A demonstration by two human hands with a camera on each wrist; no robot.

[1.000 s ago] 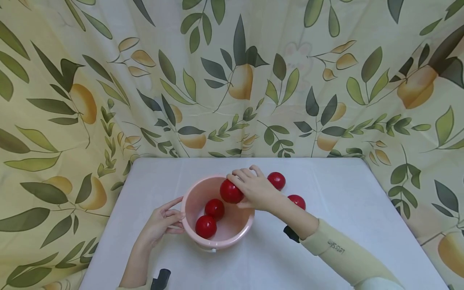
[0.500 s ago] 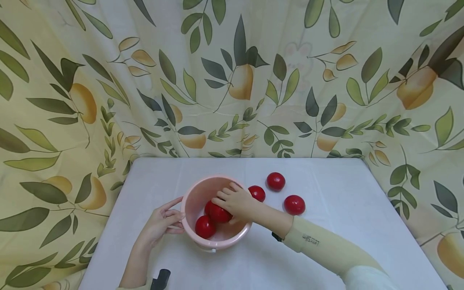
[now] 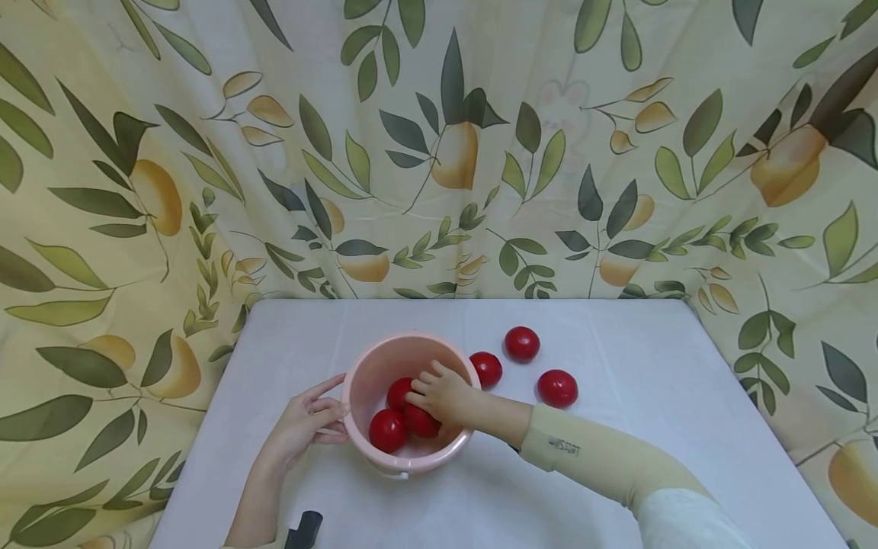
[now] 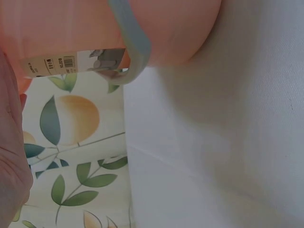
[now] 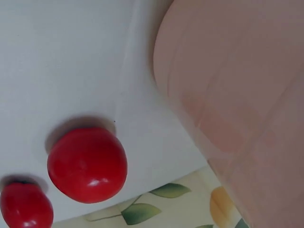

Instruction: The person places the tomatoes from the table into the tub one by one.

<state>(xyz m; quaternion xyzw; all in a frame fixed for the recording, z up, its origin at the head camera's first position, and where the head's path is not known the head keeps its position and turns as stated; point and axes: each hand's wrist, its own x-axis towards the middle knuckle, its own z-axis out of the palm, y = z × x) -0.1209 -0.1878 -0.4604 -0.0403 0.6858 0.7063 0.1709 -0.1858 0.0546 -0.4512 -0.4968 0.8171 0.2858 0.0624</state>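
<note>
A pink bucket [image 3: 453,457] stands on the table with red tomatoes inside. My left hand [image 3: 309,423] rests against its left side, fingers fairly straight at the rim; in the left wrist view part of that hand [image 4: 12,156] shows beside the bucket's labelled wall [image 4: 175,33]. Reaching in over the right rim, my right hand [image 3: 446,395] has its fingers over a tomato [image 3: 421,422] low in the bucket. Two other tomatoes lie against it, one in front-left [image 3: 388,431] and one behind [image 3: 398,393]. The right hand's thumb is mostly hidden.
On the white table [image 3: 617,473], right of the bucket, lie a near tomato [image 3: 487,370], a far tomato [image 3: 522,344] and a right-hand tomato [image 3: 558,388]. The bucket's handle [image 4: 137,42] hangs down its side. A leaf-patterned curtain [image 3: 439,152] rises behind the table.
My right hand has carried a tomato from above the bucket's right rim down and left into it, beside the two inside. The left hand and bucket have stayed in place.
</note>
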